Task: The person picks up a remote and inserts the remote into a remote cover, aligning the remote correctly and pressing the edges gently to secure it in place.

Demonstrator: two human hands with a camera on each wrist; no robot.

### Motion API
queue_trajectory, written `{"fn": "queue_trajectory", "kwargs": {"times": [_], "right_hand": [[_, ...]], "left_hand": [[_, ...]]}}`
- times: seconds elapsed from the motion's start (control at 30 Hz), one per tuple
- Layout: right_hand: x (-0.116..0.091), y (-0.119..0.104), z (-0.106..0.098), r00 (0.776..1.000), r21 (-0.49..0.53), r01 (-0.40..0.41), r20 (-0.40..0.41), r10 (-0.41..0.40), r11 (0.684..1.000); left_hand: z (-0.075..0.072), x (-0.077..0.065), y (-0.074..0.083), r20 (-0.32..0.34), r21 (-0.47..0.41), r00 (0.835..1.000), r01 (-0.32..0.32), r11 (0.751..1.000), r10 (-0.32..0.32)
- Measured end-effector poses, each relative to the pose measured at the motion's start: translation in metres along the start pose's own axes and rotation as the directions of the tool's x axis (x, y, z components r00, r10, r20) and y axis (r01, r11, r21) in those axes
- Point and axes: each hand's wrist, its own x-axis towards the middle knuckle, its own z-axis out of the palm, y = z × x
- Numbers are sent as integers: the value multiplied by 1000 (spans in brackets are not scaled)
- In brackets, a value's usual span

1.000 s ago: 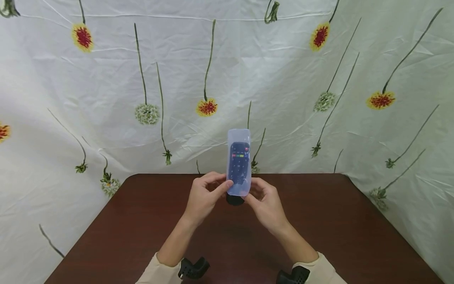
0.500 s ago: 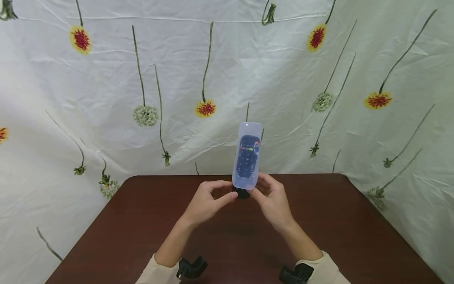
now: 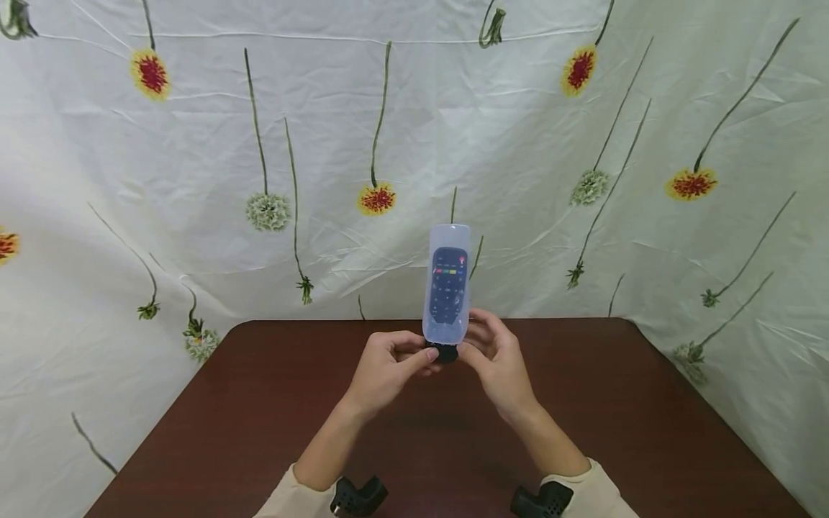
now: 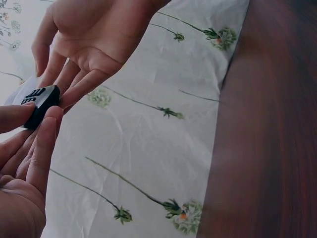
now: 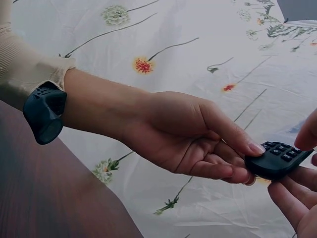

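A: Where do we have the long black plastic remote control with small coloured buttons [image 5: 272,164]?
B: Nearly upright in front of us, held above the reddish-brown wooden desk [image 3: 414,446], mostly inside the translucent bluish-white plastic sleeve [image 3: 450,236]. Its bare lower end pokes out beneath.
A: And our grip?
B: Our left hand [image 3: 391,363] pinches that bare end from the left; our right hand [image 3: 495,367] pinches it from the right.
A: Which is nearer?
B: Neither, we'd judge. The long axis rises from between both, so shifting the sleeve would turn on that upward line.
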Motion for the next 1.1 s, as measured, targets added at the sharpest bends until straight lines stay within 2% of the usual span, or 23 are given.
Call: {"fn": "queue_trajectory", "kwargs": {"times": [0.1, 0.23, 0.5, 0.67, 1.1], "right_hand": [[1, -3, -2, 1000, 32, 20, -13, -19, 999], [2, -6, -4, 997, 24, 42, -60, -40, 999], [5, -8, -5, 990, -23, 3, -144, -6, 1000], [6, -9, -4, 989, 4, -11, -145, 11, 1000], [5, -7, -6, 994, 64, -74, -77, 79, 995]], "left_hand": [[0, 0, 0, -10, -3, 1000, 2, 1000, -2], [1, 0, -1, -11, 0, 1000, -1, 1000, 1], [3, 0, -2, 18, 30, 999, -32, 999, 32], [5, 0, 0, 14, 22, 999, -40, 999, 40], [3, -1, 0, -3, 1, 999, -46, 999, 46]]}}
